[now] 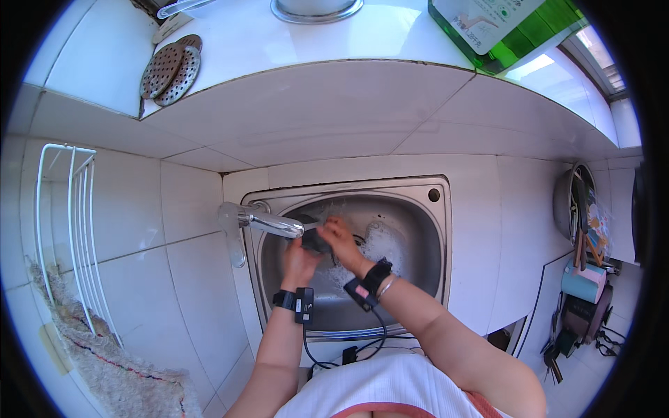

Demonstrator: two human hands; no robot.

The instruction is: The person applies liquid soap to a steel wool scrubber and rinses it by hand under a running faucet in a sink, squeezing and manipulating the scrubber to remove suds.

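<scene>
A dark, rounded object (315, 240), its kind unclear, is under the chrome faucet (274, 224) in the stainless steel sink (418, 313). My left hand (300, 261) holds it from below, the fingers partly hidden behind it and the spout. At its right side is my right hand (339, 237), its fingers bent near the water stream; whether they grip anything is unclear. White suds (384, 243) lie in the basin to the right of my hands. Both wrists wear black straps with small cabled devices.
A white wire rack (81, 235) and a shaggy cloth (125, 360) are at the left. Perforated metal discs (163, 70) and a green bottle (512, 42) stand on the ledge. A metal pot (564, 201) with utensils is at the right, above a blue-and-pink container (583, 282).
</scene>
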